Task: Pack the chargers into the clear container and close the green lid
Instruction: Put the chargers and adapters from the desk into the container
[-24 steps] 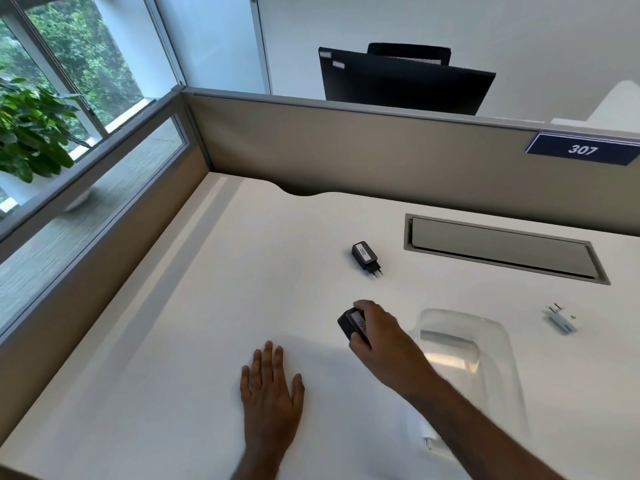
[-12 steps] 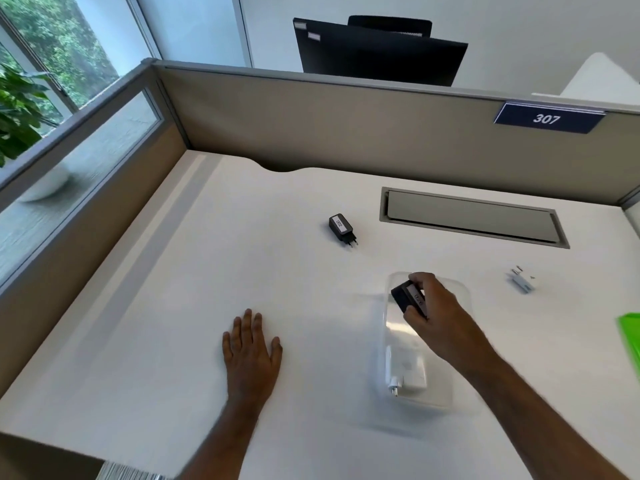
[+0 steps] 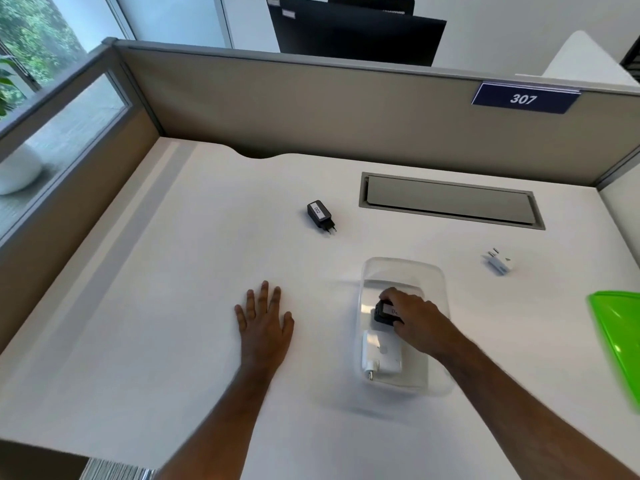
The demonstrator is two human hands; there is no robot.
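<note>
The clear container (image 3: 403, 268) stands on the white desk, right of centre. My right hand (image 3: 412, 315) reaches down into it and grips a black charger (image 3: 383, 312) with a white label, low inside the container. A white charger (image 3: 381, 355) lies in the container's near end. Another black charger (image 3: 319, 215) with a white label lies on the desk further back. A small white charger (image 3: 498, 263) lies to the right. The green lid (image 3: 620, 337) sits at the right edge, partly cut off. My left hand (image 3: 265, 322) rests flat on the desk, fingers spread.
A grey cable hatch (image 3: 450, 200) is set into the desk (image 3: 173, 306) at the back right. Beige partition walls (image 3: 311, 109) enclose the desk at the back and left. A dark monitor back stands beyond the partition.
My right hand carried the black charger from the desk left of the container, over its rim and down inside it. My left hand stayed flat. The camera view shifted, bringing the green lid into view.
</note>
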